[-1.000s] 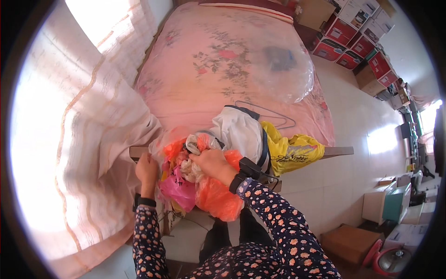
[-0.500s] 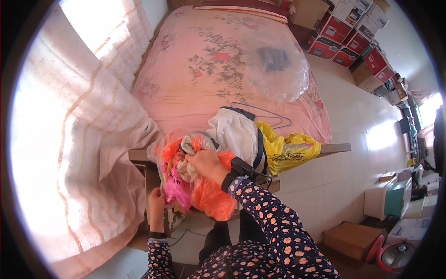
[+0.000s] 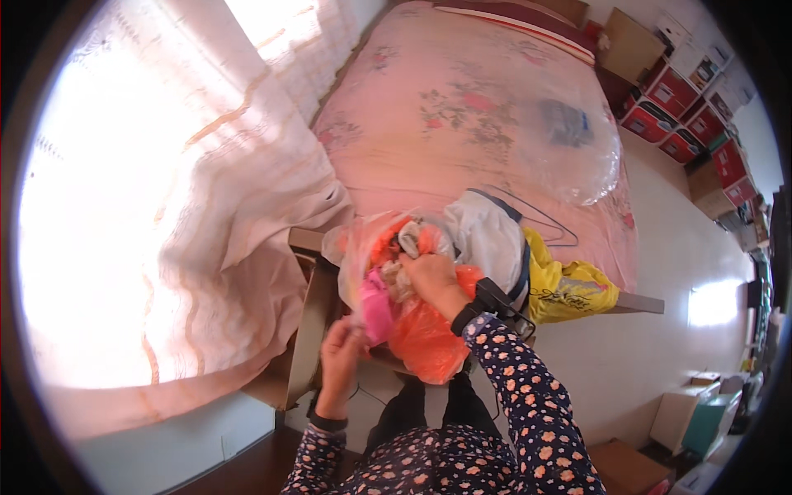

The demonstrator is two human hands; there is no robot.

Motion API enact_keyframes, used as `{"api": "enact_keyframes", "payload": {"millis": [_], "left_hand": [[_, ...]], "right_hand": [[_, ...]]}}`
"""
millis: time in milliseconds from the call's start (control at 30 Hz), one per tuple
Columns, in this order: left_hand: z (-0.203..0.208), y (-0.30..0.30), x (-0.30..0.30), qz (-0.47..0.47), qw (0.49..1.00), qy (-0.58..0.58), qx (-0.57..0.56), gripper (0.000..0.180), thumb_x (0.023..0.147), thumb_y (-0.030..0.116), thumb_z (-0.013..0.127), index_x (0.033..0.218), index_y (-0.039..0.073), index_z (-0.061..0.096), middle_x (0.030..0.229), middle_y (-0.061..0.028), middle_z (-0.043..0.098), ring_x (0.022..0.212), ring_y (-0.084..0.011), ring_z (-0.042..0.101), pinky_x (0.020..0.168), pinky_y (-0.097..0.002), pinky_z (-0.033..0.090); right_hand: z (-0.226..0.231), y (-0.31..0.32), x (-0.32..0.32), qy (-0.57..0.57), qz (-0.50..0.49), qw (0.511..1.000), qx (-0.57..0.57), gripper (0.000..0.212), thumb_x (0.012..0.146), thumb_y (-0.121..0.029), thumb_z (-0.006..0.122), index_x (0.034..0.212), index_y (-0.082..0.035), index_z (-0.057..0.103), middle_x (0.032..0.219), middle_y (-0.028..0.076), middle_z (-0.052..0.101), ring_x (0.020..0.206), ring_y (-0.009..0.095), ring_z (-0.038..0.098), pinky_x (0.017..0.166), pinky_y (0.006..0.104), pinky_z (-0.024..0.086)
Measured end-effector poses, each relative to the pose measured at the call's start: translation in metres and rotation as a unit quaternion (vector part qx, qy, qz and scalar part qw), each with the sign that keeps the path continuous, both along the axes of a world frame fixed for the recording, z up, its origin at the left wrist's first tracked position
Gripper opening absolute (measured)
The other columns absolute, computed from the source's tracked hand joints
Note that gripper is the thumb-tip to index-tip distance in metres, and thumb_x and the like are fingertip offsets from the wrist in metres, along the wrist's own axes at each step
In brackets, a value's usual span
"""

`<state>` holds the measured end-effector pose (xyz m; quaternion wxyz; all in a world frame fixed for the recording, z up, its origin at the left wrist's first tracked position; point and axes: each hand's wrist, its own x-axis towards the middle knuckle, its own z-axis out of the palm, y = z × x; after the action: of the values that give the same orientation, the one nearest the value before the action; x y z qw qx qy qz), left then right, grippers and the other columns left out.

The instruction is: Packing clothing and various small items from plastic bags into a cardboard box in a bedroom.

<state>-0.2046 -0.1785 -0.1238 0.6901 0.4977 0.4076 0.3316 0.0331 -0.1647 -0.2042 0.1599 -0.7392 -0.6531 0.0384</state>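
A clear plastic bag [image 3: 353,247] stuffed with crumpled plastic bags rests at the near edge of the bed. Inside it a pink bag [image 3: 376,312] lies on the left, and an orange bag [image 3: 427,340] bulges out toward me. My right hand [image 3: 431,276] reaches into the middle of the bundle, closed on a crumpled whitish bag [image 3: 410,238]; its fingertips are partly hidden. Lower left, my left hand [image 3: 339,351] pinches thin clear plastic beside the pink bag. Touching the bundle's right side is a white garment [image 3: 485,233] with dark trim.
A yellow printed bag [image 3: 571,289] and a wire hanger [image 3: 540,216] lie right of the garment. Farther back on the flowered bed [image 3: 388,153] is a large clear plastic bag [image 3: 590,169] with something dark inside. A pale curtain [image 3: 239,239] hangs left; stacked boxes [image 3: 672,89] stand far right.
My view has swung left, so everything sits farther right in it. The clear bag's mouth spreads wider around the pink bag. Both hands keep their hold on the bundle.
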Motion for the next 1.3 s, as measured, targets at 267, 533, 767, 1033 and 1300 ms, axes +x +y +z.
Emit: {"api": "enact_keyframes", "payload": {"millis": [267, 533, 767, 1033, 1300], "left_hand": [[-0.016, -0.082, 0.006, -0.273, 0.894, 0.132, 0.328, 0.014, 0.081, 0.012, 0.064, 0.09, 0.004, 0.058, 0.074, -0.0128, 0.055, 0.07, -0.029, 0.058, 0.061, -0.0339, 0.045], [-0.067, -0.092, 0.05, -0.358, 0.905, 0.161, 0.166, 0.028, 0.081, 0.015, 0.065, 0.103, 0.005, 0.052, 0.078, -0.0096, 0.057, 0.069, -0.0231, 0.059, 0.063, -0.0323, 0.046], [-0.087, -0.063, 0.079, -0.263, 0.959, 0.103, 0.032, 0.056, 0.081, 0.003, 0.064, 0.128, -0.001, 0.032, 0.121, -0.0195, 0.049, 0.115, -0.0254, 0.051, 0.092, -0.0328, 0.043], [-0.093, -0.038, 0.086, -0.139, 0.986, 0.038, 0.086, 0.074, 0.079, -0.001, 0.064, 0.137, -0.003, 0.018, 0.138, -0.0237, 0.036, 0.132, -0.0261, 0.035, 0.106, -0.033, 0.031], [-0.061, -0.026, 0.093, -0.191, 0.918, 0.251, 0.239, 0.086, 0.072, 0.019, 0.074, 0.137, -0.002, 0.022, 0.132, -0.027, 0.041, 0.124, -0.0349, 0.044, 0.099, -0.0382, 0.039]], "right_hand": [[-0.011, 0.017, -0.006, -0.106, -0.092, 0.959, 0.248, 0.034, 0.082, -0.042, 0.052, 0.107, -0.021, 0.063, 0.078, 0.015, 0.066, 0.078, 0.034, 0.065, 0.063, 0.0473, 0.05], [-0.02, 0.028, -0.006, 0.016, -0.068, 0.996, -0.057, 0.036, 0.084, -0.04, 0.052, 0.111, -0.02, 0.061, 0.079, 0.015, 0.066, 0.078, 0.035, 0.064, 0.066, 0.0465, 0.05], [0.017, -0.002, 0.011, 0.103, -0.062, 0.986, -0.119, 0.041, 0.082, -0.033, 0.053, 0.121, -0.018, 0.054, 0.085, 0.016, 0.066, 0.079, 0.034, 0.064, 0.07, 0.0433, 0.051], [0.039, -0.078, 0.05, 0.404, -0.119, 0.904, 0.075, 0.05, 0.082, -0.008, 0.056, 0.131, -0.013, 0.047, 0.073, 0.003, 0.058, 0.063, 0.009, 0.056, 0.059, 0.0239, 0.044], [-0.005, -0.102, 0.031, 0.479, -0.234, 0.841, 0.091, 0.054, 0.076, -0.002, 0.057, 0.129, -0.003, 0.047, 0.083, 0.003, 0.06, 0.072, 0.009, 0.057, 0.068, 0.0228, 0.046]]}}
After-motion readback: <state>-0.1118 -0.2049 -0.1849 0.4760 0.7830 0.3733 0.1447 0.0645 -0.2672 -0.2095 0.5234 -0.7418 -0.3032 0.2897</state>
